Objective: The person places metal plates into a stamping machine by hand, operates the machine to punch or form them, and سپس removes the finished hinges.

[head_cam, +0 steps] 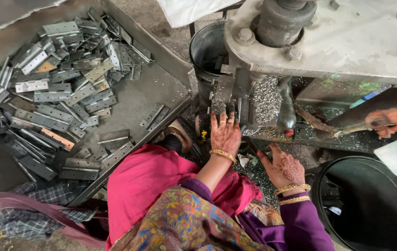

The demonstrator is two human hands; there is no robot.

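Observation:
My left hand (225, 134) reaches forward with its fingers on a flat metal hinge plate (222, 94) set upright in the grey machine (347, 37). My right hand (283, 168) hovers lower right of it, fingers loosely curled over metal shavings; whether it holds anything is unclear. Both wrists carry gold bangles. A clump of curly metal swarf (266, 98) hangs on the machine just right of the plate.
A large metal tray (138, 97) at left holds a heap of several grey hinge plates (54, 88). A dark metal bucket (208, 51) stands behind the machine, a black bin (370, 204) at lower right. Another person's hand (389, 122) rests at right.

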